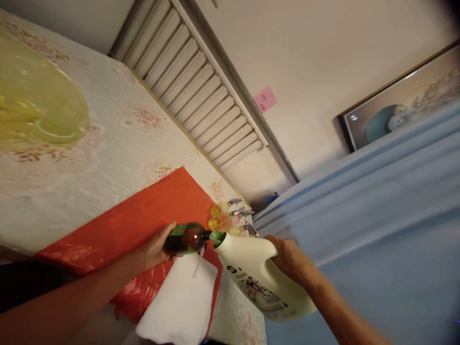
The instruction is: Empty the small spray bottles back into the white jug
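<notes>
My left hand [158, 247] is wrapped around a brown bottle [189, 238] with a green label. The bottle lies tilted, its neck pointing right. My right hand [287, 254] grips the handle of a large pale detergent jug [260, 282] with a printed label. The jug's green-tinted spout [217, 238] is at the mouth of the brown bottle; whether they touch or liquid is flowing, I cannot tell. A thin white strip hangs by the bottle's neck. Below the bottle, a folded white cloth [183, 299] lies over a red plastic sheet [151, 211].
Several small bottles with yellow liquid [217, 218] stand just behind the spout. A translucent yellow-green container [43, 96] rests on the floral tablecloth [118, 143] at left. Beyond are a radiator [201, 91], a pink note [265, 99], a framed picture [398, 110] and blue fabric [388, 206].
</notes>
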`<state>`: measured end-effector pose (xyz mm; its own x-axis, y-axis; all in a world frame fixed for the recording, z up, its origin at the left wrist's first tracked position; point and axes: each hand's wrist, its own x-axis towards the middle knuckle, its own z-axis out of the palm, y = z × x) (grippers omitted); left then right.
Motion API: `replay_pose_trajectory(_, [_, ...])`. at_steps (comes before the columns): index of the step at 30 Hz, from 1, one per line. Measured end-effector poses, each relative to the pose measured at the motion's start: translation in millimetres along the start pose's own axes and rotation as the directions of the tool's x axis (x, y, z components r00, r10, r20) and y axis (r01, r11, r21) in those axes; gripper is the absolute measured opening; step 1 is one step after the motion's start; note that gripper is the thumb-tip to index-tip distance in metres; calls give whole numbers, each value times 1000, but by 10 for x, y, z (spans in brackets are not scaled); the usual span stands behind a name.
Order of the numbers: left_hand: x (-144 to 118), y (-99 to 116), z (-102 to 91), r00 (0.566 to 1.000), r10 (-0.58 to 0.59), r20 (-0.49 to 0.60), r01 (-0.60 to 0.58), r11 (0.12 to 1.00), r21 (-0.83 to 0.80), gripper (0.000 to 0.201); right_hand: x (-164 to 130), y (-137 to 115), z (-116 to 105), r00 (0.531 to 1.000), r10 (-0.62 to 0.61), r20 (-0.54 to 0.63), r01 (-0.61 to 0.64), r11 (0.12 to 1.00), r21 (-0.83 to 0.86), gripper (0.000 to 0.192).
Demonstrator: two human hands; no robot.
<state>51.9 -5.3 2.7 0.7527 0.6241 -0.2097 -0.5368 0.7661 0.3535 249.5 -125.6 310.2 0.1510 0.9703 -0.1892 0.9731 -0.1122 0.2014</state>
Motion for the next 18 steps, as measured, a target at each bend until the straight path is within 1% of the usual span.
replay_pose_trajectory(3, [-13,10,1,1000,-4,-3,4,1000,5,52,-5,-15,-6,1000,20,4,-20,1000,-6,23])
replay_pose_trajectory(11, [27,-9,-40,1000,2,3,-2,1000,6,54,-4,-10,-21,1000,-14,-8,14,1000,10,25])
replay_pose_trajectory(18, [1,3,-22,1000,7,-2,-7,1000,15,53,2,20,-10,1000,-14,-15,14,1000,-10,26])
